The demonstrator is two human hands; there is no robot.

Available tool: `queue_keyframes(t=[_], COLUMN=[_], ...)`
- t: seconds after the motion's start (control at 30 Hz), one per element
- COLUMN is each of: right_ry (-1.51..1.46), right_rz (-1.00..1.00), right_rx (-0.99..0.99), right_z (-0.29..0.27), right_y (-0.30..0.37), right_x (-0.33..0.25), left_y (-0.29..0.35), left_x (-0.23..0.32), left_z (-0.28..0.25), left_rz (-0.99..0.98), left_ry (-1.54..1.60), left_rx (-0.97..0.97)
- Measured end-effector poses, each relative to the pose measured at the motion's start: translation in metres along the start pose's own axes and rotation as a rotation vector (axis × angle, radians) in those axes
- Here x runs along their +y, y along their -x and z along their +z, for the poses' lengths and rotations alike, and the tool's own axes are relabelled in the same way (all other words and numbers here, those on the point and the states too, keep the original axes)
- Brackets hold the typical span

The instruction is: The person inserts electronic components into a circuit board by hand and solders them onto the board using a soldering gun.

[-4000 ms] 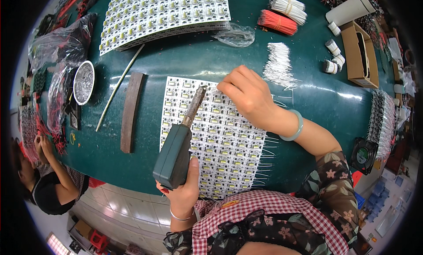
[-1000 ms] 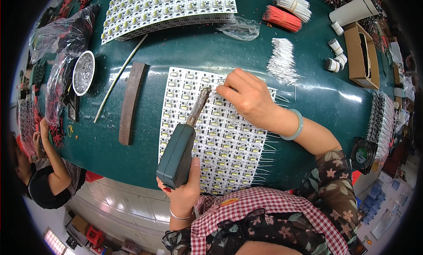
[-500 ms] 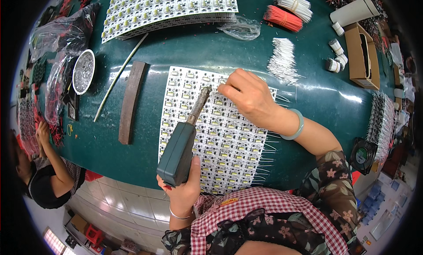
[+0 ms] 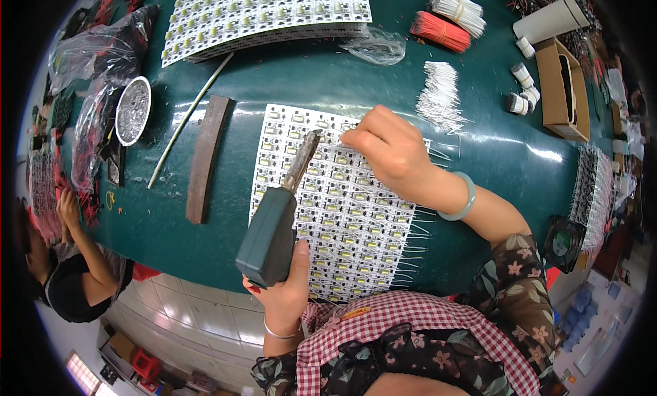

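Observation:
My left hand (image 4: 284, 297) is closed around the handle of a dark green soldering gun (image 4: 265, 235). Its metal tip points up and away, over the upper rows of a white circuit board sheet (image 4: 280, 149) lined with small yellowish components. At the sheet's upper part, my right hand (image 4: 391, 146) pinches thumb and forefinger together on a thin white wire, mostly hidden by the fingers. A small gap separates the soldering tip from those fingertips. Thin white wires lie across the lower rows and stick out past the sheet's right edge.
A stack of similar sheets (image 4: 267, 13) stands at the far side. Left of my work lie a dark bar (image 4: 209, 160), a thin rod (image 4: 188, 122) and a round bowl (image 4: 133, 112). Loose white wires (image 4: 440, 98), bundled red wires (image 4: 441, 31) and a cardboard box (image 4: 562, 88) sit right. A co-worker (image 4: 85, 279) works left.
The soldering gun has moved slightly left, its tip drawing away from my right fingertips. My right hand has shifted a little to the right, still pinching.

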State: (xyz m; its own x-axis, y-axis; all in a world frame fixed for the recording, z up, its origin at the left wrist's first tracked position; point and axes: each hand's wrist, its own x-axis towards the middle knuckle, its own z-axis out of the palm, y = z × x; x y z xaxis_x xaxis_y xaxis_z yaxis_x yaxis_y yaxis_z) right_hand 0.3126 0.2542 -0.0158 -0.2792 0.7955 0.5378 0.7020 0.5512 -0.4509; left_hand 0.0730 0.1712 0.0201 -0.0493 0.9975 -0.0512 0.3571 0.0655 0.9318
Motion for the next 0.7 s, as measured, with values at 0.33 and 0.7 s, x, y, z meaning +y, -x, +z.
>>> queue_keyframes(t=[0.33, 0.7], right_ry=[-1.177, -1.312], right_rz=[0.77, 0.775], right_rx=[-0.353, -0.537], right_z=[-0.025, -0.027], right_y=[-0.015, -0.015], right_x=[-0.061, -0.08], left_y=[-0.025, -0.01], left_x=[0.028, 0.047], left_z=[0.008, -0.001], left_rz=[-0.042, 0.071], left_ry=[0.367, 0.466], left_rx=[0.007, 0.069])
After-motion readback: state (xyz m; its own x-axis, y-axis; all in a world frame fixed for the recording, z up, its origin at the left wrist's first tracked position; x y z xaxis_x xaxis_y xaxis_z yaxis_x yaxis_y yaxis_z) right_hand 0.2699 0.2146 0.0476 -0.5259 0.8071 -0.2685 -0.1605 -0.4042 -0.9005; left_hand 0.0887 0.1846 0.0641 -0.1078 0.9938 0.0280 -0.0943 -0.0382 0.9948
